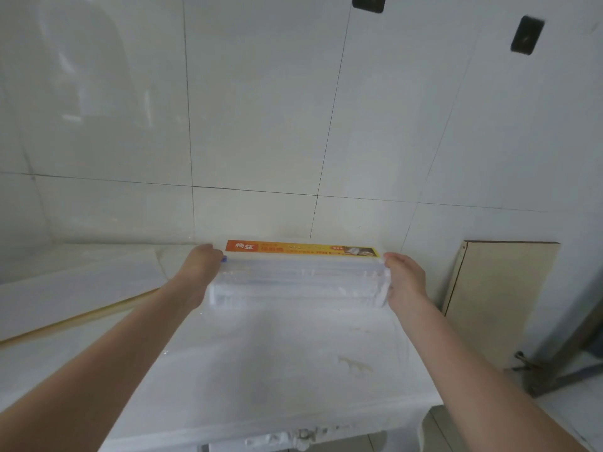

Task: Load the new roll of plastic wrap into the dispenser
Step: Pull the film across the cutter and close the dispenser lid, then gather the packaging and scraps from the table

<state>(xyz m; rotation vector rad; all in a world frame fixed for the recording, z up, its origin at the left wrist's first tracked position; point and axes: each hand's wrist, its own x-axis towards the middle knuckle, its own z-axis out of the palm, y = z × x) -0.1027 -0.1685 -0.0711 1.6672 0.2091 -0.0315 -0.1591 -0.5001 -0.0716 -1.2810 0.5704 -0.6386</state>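
A white, partly see-through plastic wrap dispenser (298, 283) lies lengthwise on the white table (277, 370), close to the tiled wall. An orange and yellow label (301, 248) runs along its far top edge. My left hand (199, 272) grips the dispenser's left end, fingers curled over the top near a small blue part (224, 258). My right hand (404, 278) grips the right end. Whether a roll lies inside is hard to tell through the blurred plastic.
A beige board (499, 298) leans against the wall to the right of the table. A long flat white panel with a yellow edge (75, 288) lies at the left. Dark metal framing (561, 363) stands at the lower right. Two dark wall hooks (527, 35) hang above.
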